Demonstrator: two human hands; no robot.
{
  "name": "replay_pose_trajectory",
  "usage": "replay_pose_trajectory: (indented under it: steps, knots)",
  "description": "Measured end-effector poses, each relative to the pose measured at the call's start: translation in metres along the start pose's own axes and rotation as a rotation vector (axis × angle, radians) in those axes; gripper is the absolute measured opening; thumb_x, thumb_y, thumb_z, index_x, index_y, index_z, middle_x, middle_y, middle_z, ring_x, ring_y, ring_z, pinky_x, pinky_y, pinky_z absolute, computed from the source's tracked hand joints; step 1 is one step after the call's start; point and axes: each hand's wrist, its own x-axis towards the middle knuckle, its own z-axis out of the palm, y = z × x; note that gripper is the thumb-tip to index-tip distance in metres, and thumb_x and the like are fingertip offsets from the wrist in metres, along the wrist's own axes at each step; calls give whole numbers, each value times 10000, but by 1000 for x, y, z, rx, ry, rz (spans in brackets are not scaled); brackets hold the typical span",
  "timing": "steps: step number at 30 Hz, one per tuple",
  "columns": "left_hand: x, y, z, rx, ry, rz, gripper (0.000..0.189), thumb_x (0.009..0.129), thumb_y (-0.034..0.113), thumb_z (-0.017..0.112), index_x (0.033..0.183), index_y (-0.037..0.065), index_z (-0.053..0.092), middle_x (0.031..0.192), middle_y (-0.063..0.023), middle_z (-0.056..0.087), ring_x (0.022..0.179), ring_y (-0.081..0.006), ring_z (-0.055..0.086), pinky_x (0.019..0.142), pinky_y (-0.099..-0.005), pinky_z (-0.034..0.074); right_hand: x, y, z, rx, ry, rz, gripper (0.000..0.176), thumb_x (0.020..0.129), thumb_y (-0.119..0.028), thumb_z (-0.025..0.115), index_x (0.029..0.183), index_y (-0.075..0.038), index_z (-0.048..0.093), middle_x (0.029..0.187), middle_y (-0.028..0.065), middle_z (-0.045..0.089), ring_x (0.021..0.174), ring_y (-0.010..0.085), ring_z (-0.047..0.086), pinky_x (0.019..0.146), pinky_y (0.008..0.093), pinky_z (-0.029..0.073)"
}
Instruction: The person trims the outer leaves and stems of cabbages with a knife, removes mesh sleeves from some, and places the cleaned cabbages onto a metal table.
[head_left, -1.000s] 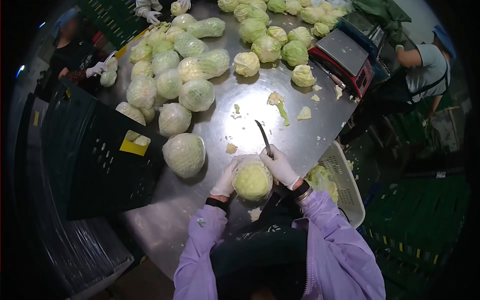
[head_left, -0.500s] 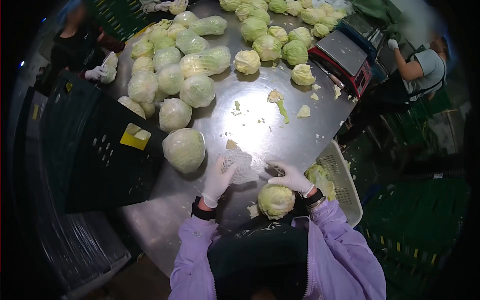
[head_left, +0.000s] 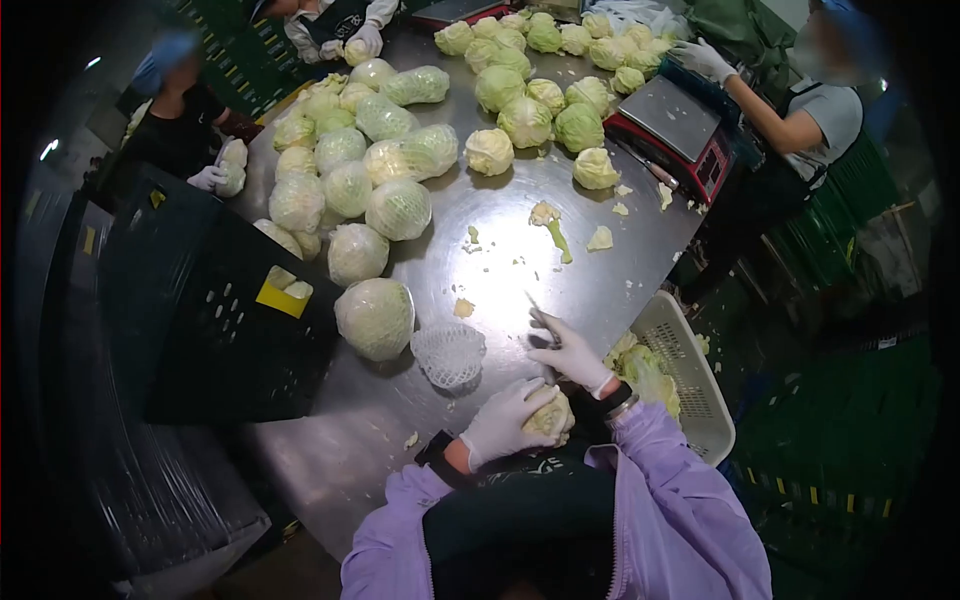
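Note:
My left hand [head_left: 503, 424], in a white glove, grips a bare pale-green cabbage [head_left: 553, 413] at the near edge of the steel table [head_left: 350, 440]. Just above the cabbage, my gloved right hand [head_left: 572, 352] is closed around a knife [head_left: 537, 314] whose dark blade points away from me. An empty white foam net [head_left: 449, 353] lies on the table to the left of my hands. Beside it rests a cabbage still in its net [head_left: 375, 317].
Many netted cabbages [head_left: 345, 165] and bare cabbages [head_left: 525, 105] cover the far table. A black crate [head_left: 190, 300] stands at the left, a white basket [head_left: 695, 385] with leaves at the right, and a scale [head_left: 678, 125] at the far right. Three other people work around the table.
The net came off the cabbage and now lies on the table. The cabbage moved to the near edge, and my left hand went from the net to the cabbage.

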Motion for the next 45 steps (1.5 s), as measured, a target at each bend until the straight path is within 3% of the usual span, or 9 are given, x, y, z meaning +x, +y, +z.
replay_pose_trajectory:
  steps: [4,8,15,18,23,26,28,34,45]
  knots:
    - [2,7,-12,-83,-121,-95,696,730,426,748,1295,106,496,1322,-153,458,1180,-362,471,993,-412,383,59,-6,47,-488,-254,-668,614,799,-143,702,1364,-115,462,1151,96,610,965,235,615,832,330,482]
    - [3,13,-28,-88,-242,-242,663,727,388,768,1266,99,511,1288,-147,481,1181,-343,483,994,-398,395,77,9,68,-763,-566,-293,510,789,-194,681,1279,-150,548,1087,138,625,959,295,617,837,366,483]
    - [-49,-36,-18,-489,240,-646,788,715,374,803,1323,50,421,1042,-142,600,949,-250,606,828,-350,489,-27,50,-92,-721,8,-218,336,740,-55,671,1072,-37,626,862,146,631,770,237,621,708,322,495]
    - [-47,-52,-11,-445,364,-682,845,771,355,765,1426,76,310,962,-90,587,878,-194,587,788,-328,495,-111,71,-176,-919,260,188,318,718,-156,705,1001,-30,632,852,150,644,766,285,640,695,369,504]
    - [-32,-75,-19,-860,203,-448,1032,775,312,764,1483,6,77,1439,-194,296,1346,-277,292,1118,-365,230,-189,68,-207,-1047,604,182,458,722,-155,718,1152,-54,596,929,174,651,808,320,640,718,384,504]
    - [-25,-54,-31,-866,168,-389,1029,761,281,777,1475,-5,94,1437,-188,306,1336,-269,316,1108,-373,264,-176,41,-168,-930,818,-53,473,777,-106,668,1229,-43,544,935,134,652,748,239,627,707,362,512]
    - [-21,-45,-27,-845,202,-417,1037,739,277,794,1468,-13,115,1437,-193,308,1325,-268,337,1094,-370,289,-149,-3,-103,-357,737,180,444,830,-82,622,1259,-35,519,926,108,650,731,216,616,701,361,513]
    - [17,-9,-7,-346,225,-516,1035,640,359,837,1401,-31,254,1343,-215,382,1187,-310,485,979,-374,416,-117,-11,-4,-1007,259,-297,384,908,-210,538,1258,-57,500,943,177,638,706,319,651,606,406,518]
    - [59,14,-3,52,117,-523,924,621,502,764,1301,14,373,1166,-172,447,1058,-363,530,820,-456,487,-120,-13,9,-1290,219,-132,90,872,-136,518,902,-75,459,706,133,551,496,293,597,430,400,478]
